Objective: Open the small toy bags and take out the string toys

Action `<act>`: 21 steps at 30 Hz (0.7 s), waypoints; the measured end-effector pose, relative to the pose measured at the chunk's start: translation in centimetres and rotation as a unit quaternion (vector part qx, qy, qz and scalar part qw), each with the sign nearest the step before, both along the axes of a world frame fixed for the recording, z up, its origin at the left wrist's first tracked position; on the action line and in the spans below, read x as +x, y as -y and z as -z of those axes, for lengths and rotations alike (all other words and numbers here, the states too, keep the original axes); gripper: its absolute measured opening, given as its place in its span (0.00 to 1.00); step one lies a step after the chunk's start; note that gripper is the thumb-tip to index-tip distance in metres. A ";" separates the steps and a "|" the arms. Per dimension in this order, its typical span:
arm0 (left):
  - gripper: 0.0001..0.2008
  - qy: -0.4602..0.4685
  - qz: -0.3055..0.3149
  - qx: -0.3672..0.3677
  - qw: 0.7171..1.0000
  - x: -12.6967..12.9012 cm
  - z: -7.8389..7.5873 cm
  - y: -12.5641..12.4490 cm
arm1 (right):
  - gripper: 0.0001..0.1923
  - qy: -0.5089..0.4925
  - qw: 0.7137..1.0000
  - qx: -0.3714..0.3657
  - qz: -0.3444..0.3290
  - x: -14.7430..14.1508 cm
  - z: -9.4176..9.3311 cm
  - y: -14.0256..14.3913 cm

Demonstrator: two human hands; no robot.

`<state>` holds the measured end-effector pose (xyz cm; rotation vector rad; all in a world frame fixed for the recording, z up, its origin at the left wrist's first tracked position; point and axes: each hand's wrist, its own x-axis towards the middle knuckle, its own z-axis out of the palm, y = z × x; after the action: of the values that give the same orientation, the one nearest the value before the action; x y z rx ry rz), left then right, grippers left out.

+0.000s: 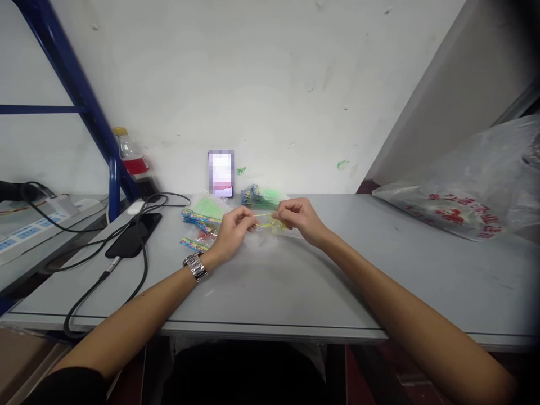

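Just right of the standing phone (221, 174) and nearer to the person, the left hand (233, 228) has its thumb and finger closed on a yellow strand (267, 225). Further right of the phone, this strand seems very light, soft and easy to tangle, so a gentle fingertip hold near its ends suits it. Rightmost, the right hand (302, 218) pinches its other side, fingers nearly together.

Lit phone (221, 171) upright against wall (274, 84), screen pixelated. Bottle (131, 154) with yellow cap and red label beside blue frame (84, 107). Dark phone (131, 239) flat on desk (442, 270), cable (103, 276) plugged into its near end; white case (135, 207) just beyond it. Power strip (34, 232) far left. Bag (455, 199) with red print on the right.
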<state>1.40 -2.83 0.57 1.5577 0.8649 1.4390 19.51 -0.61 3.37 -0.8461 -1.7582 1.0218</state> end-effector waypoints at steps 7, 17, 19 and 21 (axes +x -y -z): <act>0.06 0.184 0.042 -0.107 0.976 -0.1 -0.2 -0.4 | 0.12 -0.053 0.992 0.054 0.101 0.1 -0.1 -0.2; 0.08 0.198 0.079 -0.146 0.966 -0.3 -0.5 -0.3 | 0.13 -0.180 0.980 -0.081 0.033 -0.1 0.0 -0.4; 0.08 0.199 0.084 -0.163 0.963 -0.4 -0.7 -0.1 | 0.15 -0.195 0.975 -0.105 0.029 -0.1 -0.1 -0.2; 0.08 0.201 0.098 -0.185 0.957 -0.6 -0.9 0.0 | 0.16 -0.211 0.970 -0.115 0.028 -0.1 -0.2 -0.1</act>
<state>0.84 -2.81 1.48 0.9950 0.6648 1.2980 19.38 -0.54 3.61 -0.7463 -1.2667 1.2785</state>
